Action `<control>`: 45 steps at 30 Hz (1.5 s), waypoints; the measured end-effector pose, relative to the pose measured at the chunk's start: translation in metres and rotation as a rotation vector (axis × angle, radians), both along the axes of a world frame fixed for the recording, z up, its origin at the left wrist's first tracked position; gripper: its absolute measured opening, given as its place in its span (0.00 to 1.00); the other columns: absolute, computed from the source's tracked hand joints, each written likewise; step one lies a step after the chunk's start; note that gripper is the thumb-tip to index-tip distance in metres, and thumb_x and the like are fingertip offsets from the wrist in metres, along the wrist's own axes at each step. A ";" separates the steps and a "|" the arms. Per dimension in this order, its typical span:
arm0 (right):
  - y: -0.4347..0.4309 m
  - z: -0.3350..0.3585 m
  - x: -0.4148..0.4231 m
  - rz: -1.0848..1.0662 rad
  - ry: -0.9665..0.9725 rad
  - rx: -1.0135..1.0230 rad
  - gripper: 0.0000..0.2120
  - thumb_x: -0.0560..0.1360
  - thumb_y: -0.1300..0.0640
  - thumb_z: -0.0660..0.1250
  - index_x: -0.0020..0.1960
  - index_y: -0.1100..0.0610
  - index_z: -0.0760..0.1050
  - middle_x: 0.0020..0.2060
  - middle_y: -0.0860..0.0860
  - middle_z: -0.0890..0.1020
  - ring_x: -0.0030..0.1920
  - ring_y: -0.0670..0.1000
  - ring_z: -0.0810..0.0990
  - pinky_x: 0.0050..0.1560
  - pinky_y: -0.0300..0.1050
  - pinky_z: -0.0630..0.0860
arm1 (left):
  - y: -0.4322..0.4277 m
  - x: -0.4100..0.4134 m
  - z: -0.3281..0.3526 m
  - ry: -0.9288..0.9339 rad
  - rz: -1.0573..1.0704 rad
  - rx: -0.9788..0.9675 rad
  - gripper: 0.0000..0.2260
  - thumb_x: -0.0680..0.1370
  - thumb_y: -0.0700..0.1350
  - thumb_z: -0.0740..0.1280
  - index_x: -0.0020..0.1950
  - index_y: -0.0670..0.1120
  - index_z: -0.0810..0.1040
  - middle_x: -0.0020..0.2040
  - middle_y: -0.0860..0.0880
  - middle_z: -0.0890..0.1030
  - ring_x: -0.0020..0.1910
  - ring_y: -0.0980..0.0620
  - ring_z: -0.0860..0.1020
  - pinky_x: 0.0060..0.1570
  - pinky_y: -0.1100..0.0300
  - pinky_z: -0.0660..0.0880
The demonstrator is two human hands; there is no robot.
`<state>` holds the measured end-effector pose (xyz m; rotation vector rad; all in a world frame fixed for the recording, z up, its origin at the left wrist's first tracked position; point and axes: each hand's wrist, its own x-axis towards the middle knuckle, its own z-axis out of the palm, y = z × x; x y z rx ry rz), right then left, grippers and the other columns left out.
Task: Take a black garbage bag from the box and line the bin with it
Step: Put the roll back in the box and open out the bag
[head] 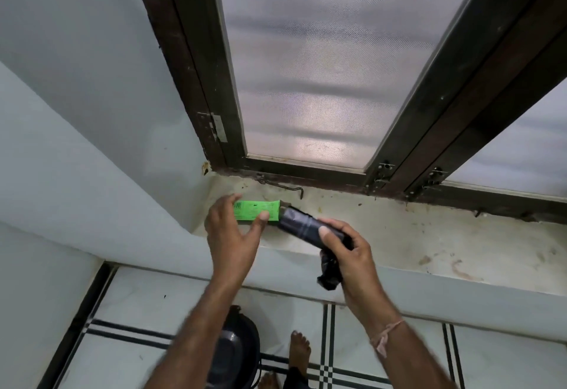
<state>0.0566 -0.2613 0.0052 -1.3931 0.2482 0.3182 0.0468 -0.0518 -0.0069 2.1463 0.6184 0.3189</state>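
Note:
A bright green box [254,210] lies on the windowsill, and my left hand [234,233] grips it from the near side, thumb on its front. A black roll of garbage bags [299,225] sticks out of the box's right end. My right hand [345,250] is closed around the roll's outer end, and a crumpled loose black bag end [329,273] hangs below that hand. The dark bin [237,350] stands on the floor below, partly hidden behind my left forearm.
The stained sill [399,235] runs along a dark-framed window [322,66] with a metal hook latch [283,186] just behind the box. The left wall [76,112] is close. My bare feet [299,348] stand on white tiles beside the bin.

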 end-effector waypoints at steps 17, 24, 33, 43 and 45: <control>-0.021 -0.011 0.072 0.349 -0.202 -0.213 0.11 0.79 0.60 0.72 0.61 0.52 0.84 0.48 0.48 0.86 0.40 0.45 0.81 0.42 0.38 0.78 | 0.042 0.032 -0.035 0.222 -0.263 0.200 0.25 0.71 0.52 0.80 0.67 0.54 0.79 0.67 0.47 0.71 0.71 0.44 0.63 0.53 0.56 0.69; -0.027 0.001 0.082 0.535 -0.100 -0.205 0.07 0.81 0.56 0.71 0.58 0.50 0.84 0.51 0.55 0.85 0.43 0.48 0.80 0.46 0.39 0.76 | 0.045 0.025 -0.025 0.125 -0.319 0.060 0.27 0.67 0.57 0.77 0.65 0.57 0.80 0.65 0.53 0.68 0.68 0.51 0.62 0.57 0.60 0.66; -0.024 0.001 0.064 0.394 -0.049 -0.163 0.07 0.80 0.56 0.71 0.57 0.50 0.84 0.52 0.58 0.85 0.43 0.51 0.79 0.42 0.36 0.79 | 0.041 0.005 -0.024 0.066 -0.399 0.011 0.27 0.65 0.58 0.76 0.64 0.61 0.80 0.63 0.58 0.69 0.68 0.52 0.64 0.62 0.68 0.64; 0.005 0.012 0.037 0.330 -0.218 -0.185 0.14 0.81 0.56 0.70 0.65 0.48 0.75 0.47 0.49 0.84 0.40 0.47 0.81 0.41 0.43 0.79 | 0.013 -0.017 -0.022 0.024 -0.234 -0.157 0.30 0.64 0.62 0.75 0.65 0.60 0.79 0.58 0.54 0.77 0.61 0.51 0.74 0.54 0.65 0.69; 0.006 0.016 0.034 0.212 -0.266 -0.190 0.11 0.80 0.58 0.72 0.62 0.52 0.79 0.44 0.44 0.85 0.39 0.45 0.82 0.41 0.41 0.80 | 0.013 -0.022 -0.021 0.000 -0.196 -0.186 0.31 0.63 0.63 0.75 0.65 0.58 0.80 0.57 0.53 0.78 0.59 0.54 0.76 0.51 0.71 0.69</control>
